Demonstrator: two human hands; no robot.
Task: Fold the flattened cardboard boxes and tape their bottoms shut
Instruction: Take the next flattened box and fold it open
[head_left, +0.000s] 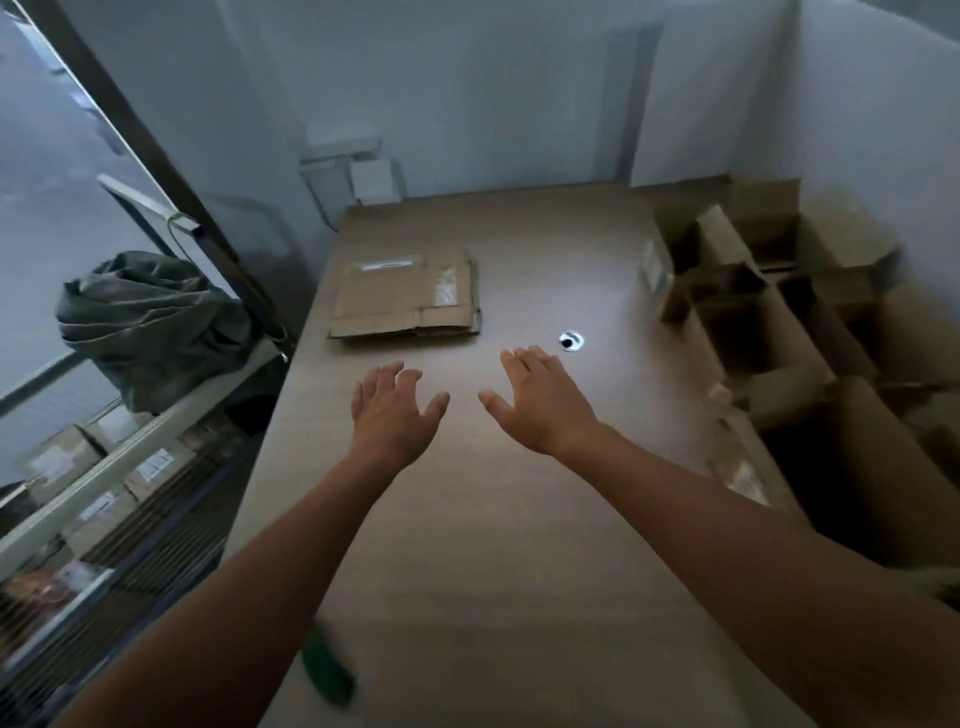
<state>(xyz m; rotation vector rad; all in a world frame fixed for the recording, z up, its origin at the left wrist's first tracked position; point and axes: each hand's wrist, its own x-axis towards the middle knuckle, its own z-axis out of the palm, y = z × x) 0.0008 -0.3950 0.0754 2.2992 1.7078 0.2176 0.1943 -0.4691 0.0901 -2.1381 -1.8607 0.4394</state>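
Head view: flattened cardboard stack (408, 297), long axis left-right.

Your left hand (393, 410) and right hand (542, 400) hover spread, empty, above table (467, 519); flattened cardboard boxes (408, 299) stacked just beyond; folded boxes (769, 291) crowd right.

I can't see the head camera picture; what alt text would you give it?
Two bare hands, left hand and right hand, reach out open and empty over a wooden table toward a flattened cardboard box lying further back. Already folded open boxes crowd the table's right side, and a small roll of tape lies near the right hand.
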